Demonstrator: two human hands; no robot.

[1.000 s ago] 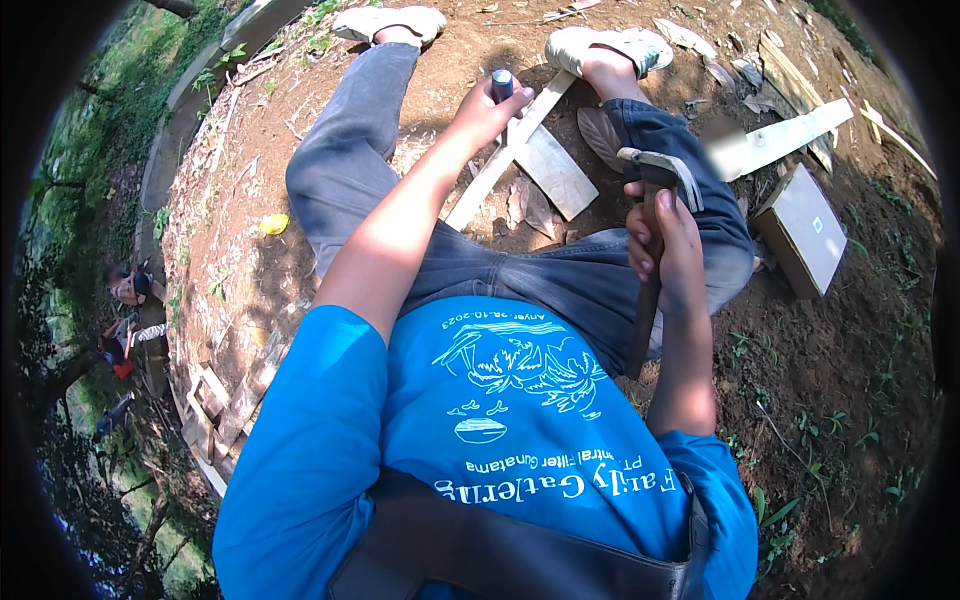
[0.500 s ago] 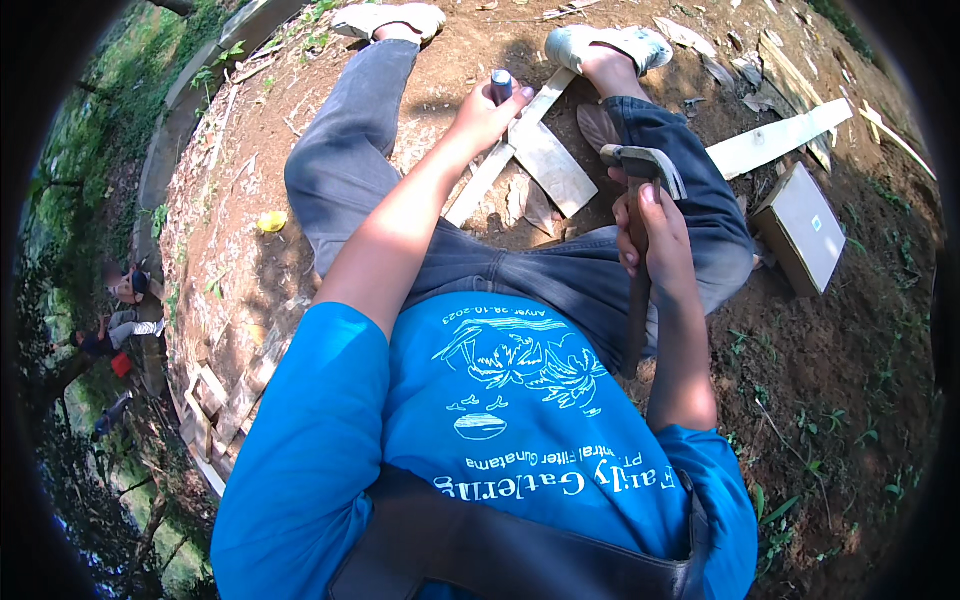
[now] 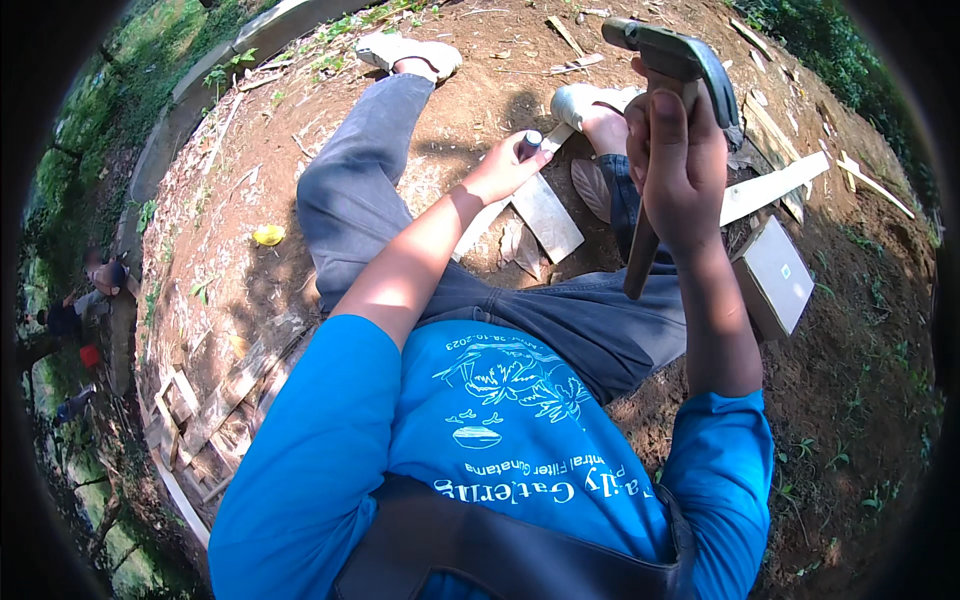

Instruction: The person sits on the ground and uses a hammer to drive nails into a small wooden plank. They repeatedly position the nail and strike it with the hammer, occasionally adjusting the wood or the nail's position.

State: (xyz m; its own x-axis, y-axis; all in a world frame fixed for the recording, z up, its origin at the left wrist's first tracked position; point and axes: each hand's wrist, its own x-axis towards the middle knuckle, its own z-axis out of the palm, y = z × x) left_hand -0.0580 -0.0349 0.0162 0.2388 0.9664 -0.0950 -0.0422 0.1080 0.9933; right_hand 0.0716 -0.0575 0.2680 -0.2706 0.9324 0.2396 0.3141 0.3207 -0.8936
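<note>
My left hand (image 3: 503,172) is closed round a chisel (image 3: 531,143), with its dark handle upright and its pale capped end showing; the blade is hidden. It stands over a narrow wooden strip (image 3: 481,230) between my legs. A short flat board (image 3: 549,218) lies against the strip at an angle. In my right hand (image 3: 680,165), raised on the right, is a claw hammer (image 3: 665,50) gripped by its wooden handle, close under the head. The hammer head is well apart from the chisel.
Right of my leg stands a pale box (image 3: 775,280), with a light plank (image 3: 775,188) beyond it. Dry leaves (image 3: 522,250) lie near the board. Wood scraps (image 3: 215,410) and a yellow object (image 3: 268,235) are on the dirt at left. People (image 3: 100,290) sit at far left.
My right hand has lifted the hammer up and away from my lap, toward the upper right. My left hand still holds the chisel at the wooden strip.
</note>
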